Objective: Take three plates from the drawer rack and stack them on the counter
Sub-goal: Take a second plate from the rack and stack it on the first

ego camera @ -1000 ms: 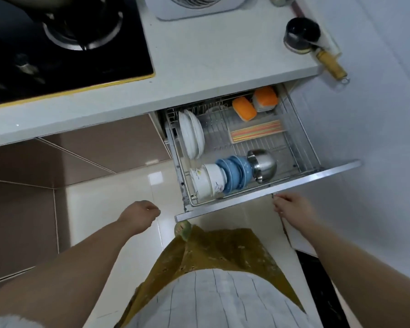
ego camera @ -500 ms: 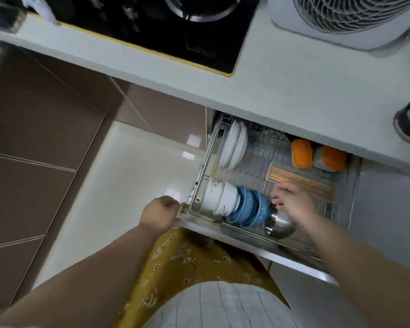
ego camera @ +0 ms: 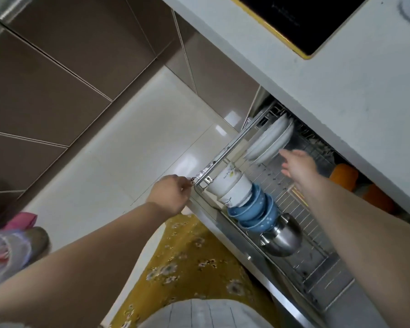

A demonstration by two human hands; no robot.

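The counter (ego camera: 355, 91) is overhanging the far part of the rack (ego camera: 301, 223), hiding the plates' (ego camera: 269, 142) upper edges, so their count is hard to tell. They are showing as white discs standing on edge, packed together at the rack's far left corner. The right hand (ego camera: 297, 165) is hovering just beside them, fingers spread wide, holding nothing. The left hand (ego camera: 173, 194) is sitting loosely curled at the rack's near corner; whether it is gripping the rim is unclear. Bowls (ego camera: 242, 197) are lying nested along the front rail, leaving bare wire between them and the plates.
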